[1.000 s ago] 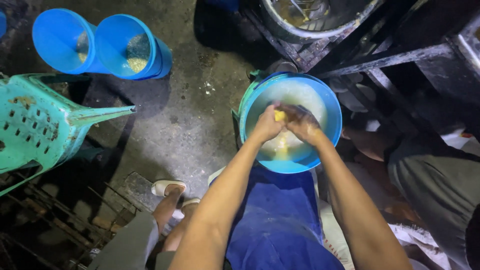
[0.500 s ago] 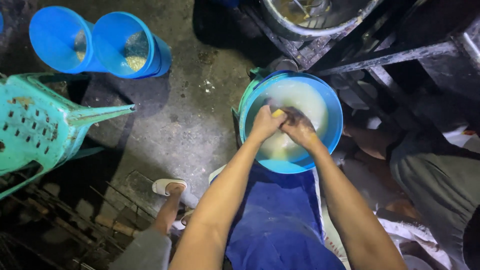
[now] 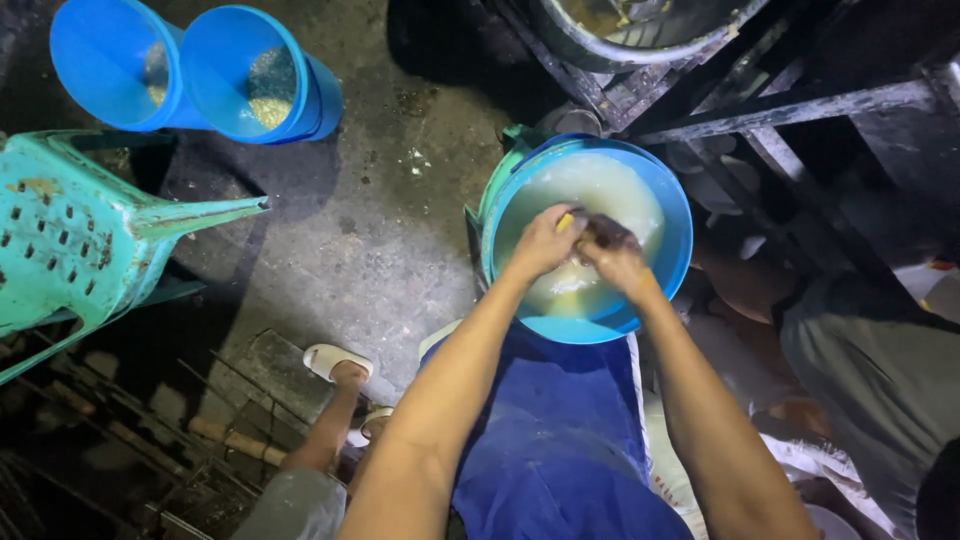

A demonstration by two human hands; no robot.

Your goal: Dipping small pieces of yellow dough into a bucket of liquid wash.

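Head view, looking straight down. We see the left hand (image 3: 545,240) and the right hand (image 3: 612,252) meeting over a blue basin (image 3: 675,215) that holds cloudy, whitish liquid (image 3: 610,190). The left hand is curled around a small yellow piece (image 3: 565,221), of which only an end shows between the fingers; the right hand is closed against it from the other side, though we cannot tell whether it grips the piece or something hidden beneath the knuckles. The basin rests just ahead of a blue apron (image 3: 560,430) and appears to sit inside or against a green container (image 3: 490,205).

We judge several risks. The piece is wet and small, so a slack grip may let it slip into the opaque liquid, where it would be hard to find. Both forearms lean on the near rim, and a downward push there could tip the basin and spill onto the concrete floor (image 3: 370,230). The dark metal frame (image 3: 760,110) stands close to the far rim, so a sudden lift could knock against it. Another person's sandalled foot (image 3: 335,365) lies near the spill path. Two blue buckets (image 3: 190,70) stand well apart.
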